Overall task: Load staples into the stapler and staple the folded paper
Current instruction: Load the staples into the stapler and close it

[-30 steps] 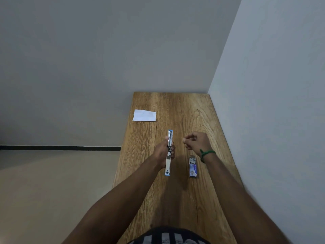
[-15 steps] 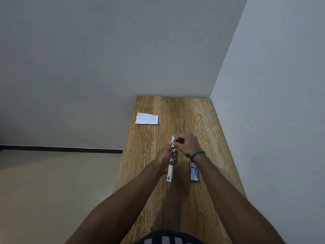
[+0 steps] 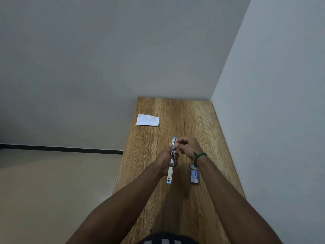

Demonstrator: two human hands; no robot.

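- Landmark: wooden table [image 3: 202,124], narrow, running away from the person, right edge near the side wall.
- Folded paper [image 3: 147,120]: white, flat on the table's far left part, at the left edge, well apart from both hands.
- Left hand [image 3: 166,160]: over the table's middle, fingers wrapped around the stapler [image 3: 172,162] mid-body, a firm closed hold.
- Stapler: opened out long, silver rail with blue ends, lying along the table's length; near end sticks out past the left hand toward the person, far end pokes out beyond the fingers. Can't tell whether it touches the table.
- Right hand [image 3: 189,148]: just right of the stapler's far end, fingertips pinched together at the rail. Tight narrow pinch; whatever sits between the fingertips is too small to make out.
- Green band [image 3: 199,155] on the right wrist.
- Staple box [image 3: 194,174]: small, blue-white, flat on the table right of the stapler, partly under the right wrist, not touched by either hand; far end looks open.
- Bare forearms come in from the table's near end.
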